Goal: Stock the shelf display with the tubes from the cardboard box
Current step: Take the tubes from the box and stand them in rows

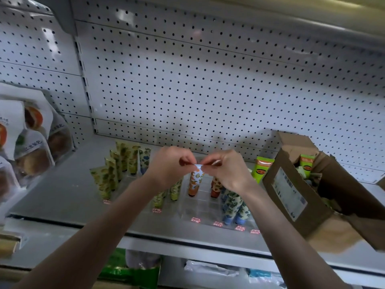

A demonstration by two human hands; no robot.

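Observation:
An orange-patterned tube [195, 182] stands cap down in the clear display tray [200, 205] on the grey shelf [62, 197]. My left hand [169, 165] and my right hand [226, 170] both pinch its flat top end from either side. Yellow-green tubes [110, 174] stand in a row at the left, more yellow-green ones [166, 193] under my left wrist, a red-orange tube [215, 187] under my right hand, blue-patterned tubes [235, 207] at the front right. The open cardboard box [295, 197] sits at the right with a green tube [306, 164] inside.
A bright green tube [261, 168] stands between tray and box. Packaged buns [31, 147] hang at the left. White pegboard [208, 80] backs the shelf. Pink price tags [195, 220] line the tray's front. Bagged goods [135, 268] lie on the lower shelf.

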